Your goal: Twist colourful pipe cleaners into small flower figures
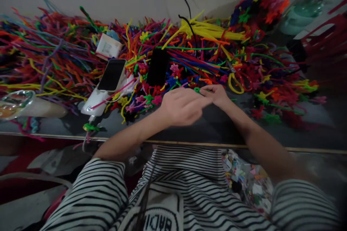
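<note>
My right hand (pixel 217 95) pinches a green pipe cleaner (pixel 197 89) above the dark table. One end of it is curled into a small loop, and a short green end shows beyond my wrist. Close against it is my left hand (pixel 181 107), back turned up and slightly blurred. Its fingers are curled together toward the right hand; whatever they grip is hidden. Just behind the hands lie small pipe-cleaner flowers, among them a pink one (pixel 175 68). Scissors (pixel 237 79) with yellow and red handles lie to the right of my right hand.
Heaped pipe cleaners (pixel 54 50) cover the back of the table. A dark phone (pixel 158 66), another phone (pixel 112 74) on a white power bank (pixel 94 103), a small white box (pixel 108 46) and a lying plastic cup (pixel 40 106) are around. The table edge (pixel 200 144) runs before me.
</note>
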